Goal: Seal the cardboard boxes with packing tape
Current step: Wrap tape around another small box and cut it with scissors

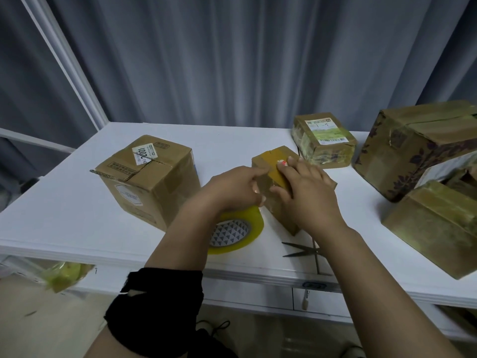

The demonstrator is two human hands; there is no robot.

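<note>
Right hand (pixel 302 184) presses flat on the small brown cardboard box (pixel 271 157), left hand (pixel 236 188) grips the yellowish packing-tape roll (pixel 241 229) — best pull taut, then rub the strip down.

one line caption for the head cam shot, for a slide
Left hand and right hand press tape onto a small cardboard box on a white table, beside a tape roll and scissors.

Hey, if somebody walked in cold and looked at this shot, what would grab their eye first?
Both hands meet in the middle of the white table: the right hand lies flat on the small cardboard box, the left hand touching its left side. Just in front sit a yellowish packing tape roll and open scissors; taped boxes crowd the right edge.
</note>
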